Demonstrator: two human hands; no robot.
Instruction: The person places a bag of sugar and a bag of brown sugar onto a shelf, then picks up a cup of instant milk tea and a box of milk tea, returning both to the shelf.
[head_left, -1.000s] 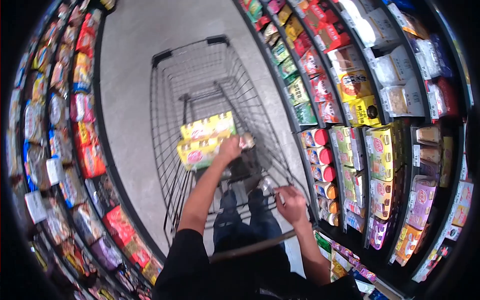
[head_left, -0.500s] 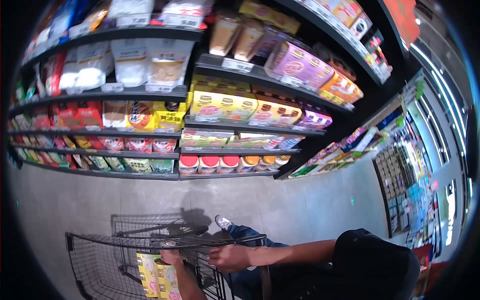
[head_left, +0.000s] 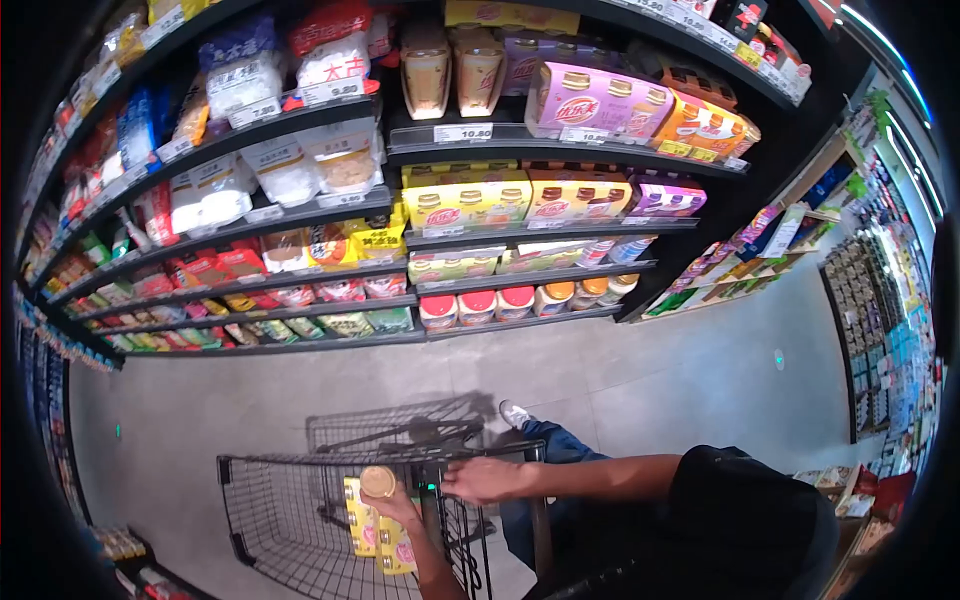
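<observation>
My left hand (head_left: 400, 508) reaches into a black wire shopping cart (head_left: 270, 500) and is shut on a small bottle with a round tan cap (head_left: 378, 482). The bottle is just above a yellow multipack of drinks (head_left: 362, 528) that lies in the cart's basket. My right hand (head_left: 483, 479) grips the cart handle (head_left: 330, 456) at its near end, fingers wrapped around the bar. My jeans leg and white shoe (head_left: 515, 412) show beyond the handle.
Store shelves fill the upper view: yellow and purple drink multipacks (head_left: 465, 200), red-lidded jars (head_left: 475, 305) on the lowest row, bagged goods (head_left: 280, 170) to the left. Grey floor (head_left: 650, 370) lies between cart and shelves. Another goods rack (head_left: 880, 330) stands at the right.
The view has swung from down the aisle to face the shelves. My left hand has lifted slightly above the yellow pack, and the tan-capped bottle now shows in it. My right hand stays on the handle.
</observation>
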